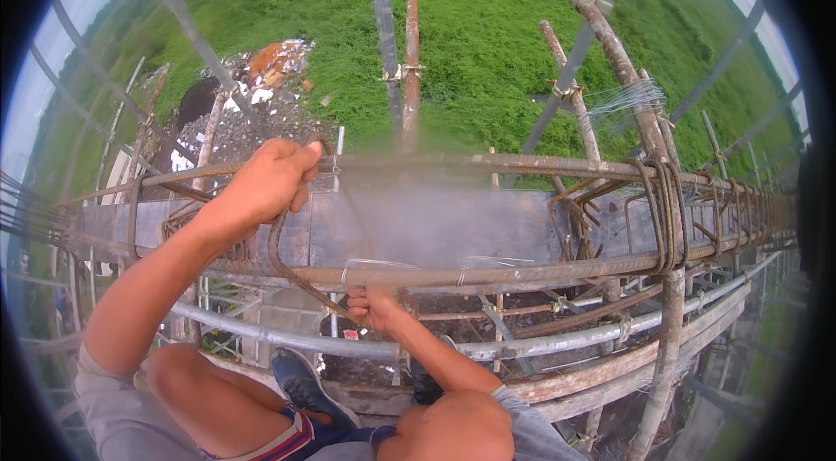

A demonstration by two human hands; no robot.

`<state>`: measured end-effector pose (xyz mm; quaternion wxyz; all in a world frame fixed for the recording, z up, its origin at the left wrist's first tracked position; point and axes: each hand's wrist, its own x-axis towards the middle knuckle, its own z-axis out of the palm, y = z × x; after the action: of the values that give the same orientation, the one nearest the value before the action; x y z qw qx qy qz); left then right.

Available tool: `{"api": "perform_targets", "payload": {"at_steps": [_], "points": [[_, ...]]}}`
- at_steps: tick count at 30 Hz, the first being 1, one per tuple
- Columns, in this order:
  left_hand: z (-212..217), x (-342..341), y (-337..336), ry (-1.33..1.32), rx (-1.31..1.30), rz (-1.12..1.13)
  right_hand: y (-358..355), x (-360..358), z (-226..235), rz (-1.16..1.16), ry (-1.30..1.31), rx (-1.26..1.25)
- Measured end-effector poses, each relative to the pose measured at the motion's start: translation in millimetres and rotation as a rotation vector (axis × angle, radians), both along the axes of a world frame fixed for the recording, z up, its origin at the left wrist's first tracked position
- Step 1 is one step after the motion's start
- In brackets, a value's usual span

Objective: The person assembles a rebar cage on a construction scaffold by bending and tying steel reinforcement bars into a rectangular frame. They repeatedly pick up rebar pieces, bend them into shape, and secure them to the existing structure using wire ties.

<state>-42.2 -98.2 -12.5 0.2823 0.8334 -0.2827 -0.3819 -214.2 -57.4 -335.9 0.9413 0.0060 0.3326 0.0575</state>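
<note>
1. Rebar stirrup (273, 243) — head view, left of the middle of the rebar cage (669, 217), tilted, crossing near the cage's near long bar (575, 268); blur hides whether it encircles it.
2. Left hand (277, 175): closed round the stirrup's upper part, by the far long bar (540, 165).
3. Right hand (373, 308): fingers curled beside its lower corner, just below the cage's near edge — can't tell if gripping.
4. Long axis slants from left hand down-right toward right hand; left nearer the top, right nearer the bottom.
</note>
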Motion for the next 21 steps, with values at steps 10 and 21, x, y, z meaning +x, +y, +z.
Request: {"api": "perform_targets", "payload": {"at_steps": [10, 21], "points": [[20.5, -90.4, -87.4, 0.413, -0.21, -0.245, -105.4, -58.5, 3.2, -0.357, -0.072, -0.39], [67.8, -60.9, -120.0, -0.565, -0.157, -0.741, -156.7, -220.1, -17.1, -1.042, 0.238, 0.025]]}}
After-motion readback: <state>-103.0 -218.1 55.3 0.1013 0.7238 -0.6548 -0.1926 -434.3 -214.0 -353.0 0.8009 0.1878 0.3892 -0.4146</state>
